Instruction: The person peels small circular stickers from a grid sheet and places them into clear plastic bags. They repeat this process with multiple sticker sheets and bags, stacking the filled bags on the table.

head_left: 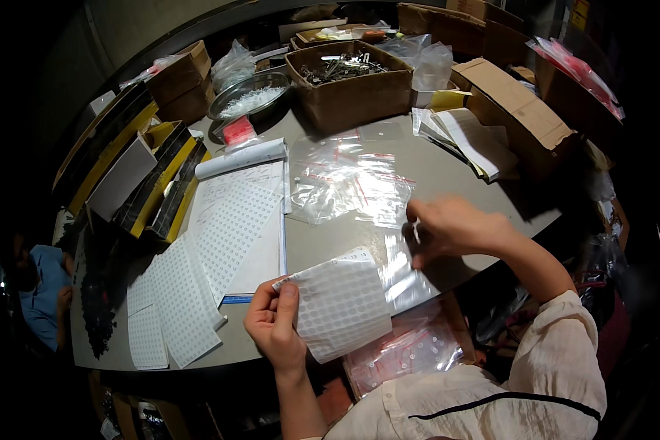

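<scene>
My left hand (277, 328) pinches the left edge of a sheet of round stickers (343, 306) between thumb and fingers. The sheet is bent, its top edge curled over so that small printed labels show there. My right hand (455, 229) hovers over the right part of the table with bent fingers, smeared by motion; whether anything is in them I cannot make out. Just below its fingertips lies a clear plastic bag (405, 277) at the table's near edge. Beyond, several clear zip bags (330, 183) with red strips lie spread in the middle.
Sticker sheets (180, 301) and a clipboard with papers (260, 257) lie at left. Yellow-and-black file boxes (154, 180) stand behind them. At the back are a round metal bowl (280, 110) and a carton of metal parts (356, 99). Filled bags (403, 356) sit below the near edge.
</scene>
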A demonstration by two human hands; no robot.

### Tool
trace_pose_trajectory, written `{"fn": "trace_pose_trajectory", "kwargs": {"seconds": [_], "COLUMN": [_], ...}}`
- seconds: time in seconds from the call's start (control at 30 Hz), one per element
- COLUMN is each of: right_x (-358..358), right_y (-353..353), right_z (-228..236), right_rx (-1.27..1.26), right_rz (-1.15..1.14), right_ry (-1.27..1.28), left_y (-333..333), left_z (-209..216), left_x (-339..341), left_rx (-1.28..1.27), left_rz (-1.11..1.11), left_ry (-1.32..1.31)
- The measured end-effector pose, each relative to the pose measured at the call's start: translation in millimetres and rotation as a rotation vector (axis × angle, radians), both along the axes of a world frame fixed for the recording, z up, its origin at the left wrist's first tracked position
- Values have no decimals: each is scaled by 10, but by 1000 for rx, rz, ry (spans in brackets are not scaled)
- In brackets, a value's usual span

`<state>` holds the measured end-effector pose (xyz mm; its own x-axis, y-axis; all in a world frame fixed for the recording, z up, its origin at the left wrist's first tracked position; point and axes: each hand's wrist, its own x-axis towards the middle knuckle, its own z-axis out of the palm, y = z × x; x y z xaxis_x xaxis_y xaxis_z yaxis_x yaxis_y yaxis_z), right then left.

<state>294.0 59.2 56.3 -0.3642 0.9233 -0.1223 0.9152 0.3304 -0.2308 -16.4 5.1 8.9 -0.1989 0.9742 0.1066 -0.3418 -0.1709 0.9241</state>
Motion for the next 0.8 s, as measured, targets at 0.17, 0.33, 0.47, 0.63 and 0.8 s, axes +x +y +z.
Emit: {"fn": "trace_pose_trajectory", "kwargs": {"seconds": [0.17, 0.33, 0.47, 0.63, 0.8], "right_x": [-47, -93, 98, 25, -218], "right_y": [-45, -176, -132, 46, -32], "right_z": [23, 173, 43, -13, -114], "right_rx": [71, -40, -16, 59, 187], "right_rz": [29, 151, 216, 221, 114], "right_ry": [-7, -243, 94, 392, 196], "left_y": [15, 7, 12, 18, 33], "left_z": [-3, -39, -21, -1, -46], "left_x": [13, -47, -27, 7, -25], "left_rx": [17, 30, 17, 15, 22], "left_rz": [0, -36, -72, -78, -56], "left_ry": [-19, -40, -16, 5, 8]}}
